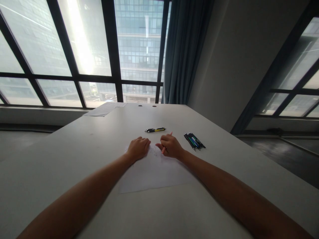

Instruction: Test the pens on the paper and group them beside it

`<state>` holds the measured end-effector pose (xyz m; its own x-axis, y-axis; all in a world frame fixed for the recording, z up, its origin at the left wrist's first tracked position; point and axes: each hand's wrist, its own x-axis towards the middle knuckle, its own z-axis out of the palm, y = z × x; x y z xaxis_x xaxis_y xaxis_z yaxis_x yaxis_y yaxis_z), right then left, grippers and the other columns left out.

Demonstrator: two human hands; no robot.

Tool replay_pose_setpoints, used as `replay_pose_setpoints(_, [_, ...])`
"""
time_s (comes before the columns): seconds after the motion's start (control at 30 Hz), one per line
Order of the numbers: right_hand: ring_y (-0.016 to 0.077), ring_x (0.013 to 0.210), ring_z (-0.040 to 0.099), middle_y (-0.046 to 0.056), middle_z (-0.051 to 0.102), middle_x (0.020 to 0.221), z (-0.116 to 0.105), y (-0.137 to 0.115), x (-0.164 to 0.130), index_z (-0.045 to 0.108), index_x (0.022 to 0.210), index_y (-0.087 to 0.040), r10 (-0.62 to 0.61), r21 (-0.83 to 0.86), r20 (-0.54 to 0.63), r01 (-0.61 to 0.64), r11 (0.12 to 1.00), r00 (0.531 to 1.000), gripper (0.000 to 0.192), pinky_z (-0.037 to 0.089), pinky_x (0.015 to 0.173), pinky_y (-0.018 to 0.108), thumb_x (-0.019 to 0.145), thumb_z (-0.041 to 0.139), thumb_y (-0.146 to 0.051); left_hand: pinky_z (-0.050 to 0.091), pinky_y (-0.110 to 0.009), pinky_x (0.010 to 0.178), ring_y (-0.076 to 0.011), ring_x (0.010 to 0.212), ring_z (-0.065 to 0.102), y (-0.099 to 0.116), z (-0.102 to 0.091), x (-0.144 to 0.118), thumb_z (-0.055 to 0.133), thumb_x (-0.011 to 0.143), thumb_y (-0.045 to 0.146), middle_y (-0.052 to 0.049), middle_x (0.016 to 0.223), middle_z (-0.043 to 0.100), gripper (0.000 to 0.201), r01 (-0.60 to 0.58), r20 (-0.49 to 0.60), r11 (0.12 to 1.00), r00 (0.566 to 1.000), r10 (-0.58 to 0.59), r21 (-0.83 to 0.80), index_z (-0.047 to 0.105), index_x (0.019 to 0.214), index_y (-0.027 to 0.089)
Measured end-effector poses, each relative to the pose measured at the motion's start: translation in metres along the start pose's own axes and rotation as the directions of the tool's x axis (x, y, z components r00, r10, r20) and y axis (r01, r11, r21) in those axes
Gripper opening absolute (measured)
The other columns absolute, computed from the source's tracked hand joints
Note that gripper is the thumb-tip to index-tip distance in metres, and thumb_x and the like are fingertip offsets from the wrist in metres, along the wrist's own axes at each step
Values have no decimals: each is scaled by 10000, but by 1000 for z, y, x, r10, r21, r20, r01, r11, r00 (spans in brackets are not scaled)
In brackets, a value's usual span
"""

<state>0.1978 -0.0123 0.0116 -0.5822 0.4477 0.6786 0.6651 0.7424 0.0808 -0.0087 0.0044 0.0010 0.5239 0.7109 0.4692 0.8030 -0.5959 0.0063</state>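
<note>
Gripping one pink pen (165, 146), right hand (170, 146) writes on one sheet (154, 169).

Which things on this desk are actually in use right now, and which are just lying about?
In use:
- right hand, closed around an orange pen with its tip at the paper
- left hand, resting on the sheet of paper

Lying about:
- black and yellow pen beyond the hands
- bundle of pens right of the right hand
- papers at the table's far edge
</note>
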Motion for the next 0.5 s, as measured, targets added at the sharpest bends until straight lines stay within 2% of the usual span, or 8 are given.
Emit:
replay_pose_setpoints(0.07, [168,702,517,78,599,762,-3,2,1,551,624,-180,69,35,-70,-66,997,995,463,383,710,319,987,334,-370,447,-288,699,-190,855,604,0,0,0,348,981,294,-44,851,692,330,-16,6,1000,1000,16,-11,617,824,186])
replay_pose_setpoints(0.13, [197,803,572,99,643,830,-6,4,3,619,715,-174,186,86,-121,-177,980,975,462,420,758,339,983,318,-400,448,-285,705,-187,862,599,0,0,0,351,980,294,-42,864,689,329,-21,11,1000,1000,21,-18,619,824,185])
replay_pose_setpoints(0.2, [208,785,609,96,660,765,-8,5,5,652,758,-173,385,202,-122,-357,912,915,526,457,722,336,979,290,-485,449,-283,707,-187,864,595,-1,1,0,353,979,291,-46,870,685,328,-19,18,1000,1000,20,-21,621,825,183])
replay_pose_setpoints(0.27, [190,670,622,80,652,673,-9,5,7,662,789,-166,571,400,-49,-508,763,819,599,481,620,306,959,267,-583,449,-282,710,-187,864,592,-1,1,0,355,978,286,-50,871,682,326,-17,23,1000,1000,17,-26,623,825,181])
replay_pose_setpoints(0.3, [180,632,623,75,655,676,-9,5,9,662,817,-163,620,498,11,-542,677,785,608,487,572,291,936,290,-629,449,-282,711,-187,864,590,-1,1,0,357,977,285,-51,871,681,325,-16,23,999,1000,16,-28,624,827,180])
replay_pose_setpoints(0.37, [165,596,619,69,669,746,-8,5,11,651,843,-166,649,610,115,-569,551,752,554,488,496,266,850,450,-682,448,-282,713,-187,862,588,-1,1,0,360,976,284,-51,870,680,321,-16,21,999,1000,17,-35,626,831,180])
replay_pose_setpoints(0.43, [142,550,592,50,662,761,-6,5,12,616,785,-176,668,616,175,-609,499,723,464,461,427,238,731,647,-636,448,-283,712,-188,860,586,-1,1,0,363,974,284,-50,871,679,317,-14,19,999,1000,15,-41,627,833,181])
replay_pose_setpoints(0.5, [113,480,545,20,639,684,-4,7,12,567,748,-181,684,620,239,-651,439,689,398,426,383,212,679,730,-538,449,-287,709,-190,858,585,-1,1,0,365,972,282,-50,872,679,314,-16,20,999,1000,16,-44,628,833,181])
